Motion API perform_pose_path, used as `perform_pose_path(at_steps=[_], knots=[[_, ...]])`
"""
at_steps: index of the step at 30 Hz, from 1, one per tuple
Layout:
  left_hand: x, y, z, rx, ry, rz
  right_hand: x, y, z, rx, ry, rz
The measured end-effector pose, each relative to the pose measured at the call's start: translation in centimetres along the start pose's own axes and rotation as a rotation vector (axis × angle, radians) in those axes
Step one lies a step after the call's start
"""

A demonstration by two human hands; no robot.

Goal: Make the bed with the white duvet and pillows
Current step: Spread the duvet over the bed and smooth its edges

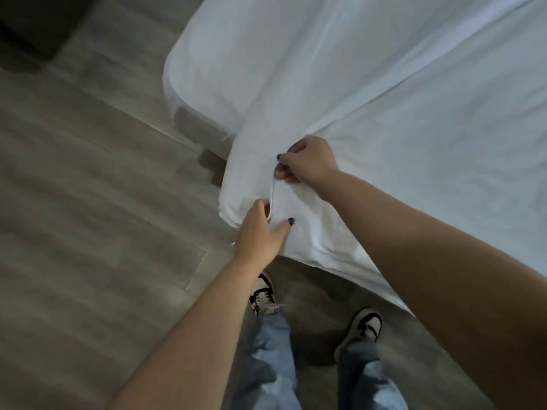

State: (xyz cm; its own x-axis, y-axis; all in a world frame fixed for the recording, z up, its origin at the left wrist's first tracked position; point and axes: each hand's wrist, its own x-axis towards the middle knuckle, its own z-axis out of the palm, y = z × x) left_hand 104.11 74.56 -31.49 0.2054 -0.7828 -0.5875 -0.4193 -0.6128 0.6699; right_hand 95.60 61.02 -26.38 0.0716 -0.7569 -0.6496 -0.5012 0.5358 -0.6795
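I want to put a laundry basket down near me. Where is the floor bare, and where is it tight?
Bare wood floor lies left of the bed corner, out to the dark mat. It is tight at the corner where the left hand and right hand hold the white duvet, with the shoes under its edge.

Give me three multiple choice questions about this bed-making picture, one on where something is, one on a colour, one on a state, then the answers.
1. Where is the right hand?
A. on the floor
B. at the duvet corner
C. on a pillow

2. What colour is the duvet?
A. white
B. grey
C. blue

3. What is the left hand doing?
A. hanging idle
B. gripping a shoe
C. gripping the duvet's corner edge

Answers: 1 B, its curled fingers bunch fabric at the corner nearest the person. 2 A, the cloth is plain white against the grey wooden floor. 3 C, thumb on top, fingers tucked under the edge.
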Motion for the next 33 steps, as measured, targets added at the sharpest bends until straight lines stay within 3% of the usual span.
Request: perform_pose_path(at_steps=[3, 5, 10, 13, 15, 18, 21, 23, 26, 33], knots=[[1.3, 0.0, -0.4, 0.051, 0.133, -0.014, -0.3, 0.1, -1.5, 0.194, -0.065, 0.027], [1.4, 0.0, -1.2, 0.083, 0.158, -0.015, -0.8, 0.8, -3.6, 0.321, -0.024, 0.019], [1.4, 4.6, -1.5, -0.006, 0.077, 0.07, -4.6, 6.0, -11.3, 0.384, 0.472, 0.04], [2.6, 8.9, -0.3, 0.009, 0.053, 0.096, -7.7, 12.2, -15.8, 0.32, 0.805, 0.261], [3.8, 11.1, 0.8, 0.019, 0.063, 0.153, -9.4, 16.6, -18.6, 0.198, 0.914, 0.468], [5.2, 12.4, 2.3, 0.032, 0.077, 0.153, -11.4, 22.3, -21.6, 0.17, 0.873, 0.803], [5.2, 11.9, 2.7, 0.072, 0.106, 0.128, -12.3, 25.5, -22.1, 0.363, 0.703, 0.901], [4.6, 11.7, 2.3, 0.127, 0.118, 0.172, -11.6, 26.1, -22.0, 0.444, 0.635, 0.787], [3.4, 11.9, 1.5, 0.18, 0.13, 0.233, -10.4, 26.4, -22.0, 0.38, 0.713, 0.598], [3.1, 8.9, -0.2, 0.343, 0.25, 0.151, -14.8, 27.2, -20.5, 0.062, 0.576, 0.459]])
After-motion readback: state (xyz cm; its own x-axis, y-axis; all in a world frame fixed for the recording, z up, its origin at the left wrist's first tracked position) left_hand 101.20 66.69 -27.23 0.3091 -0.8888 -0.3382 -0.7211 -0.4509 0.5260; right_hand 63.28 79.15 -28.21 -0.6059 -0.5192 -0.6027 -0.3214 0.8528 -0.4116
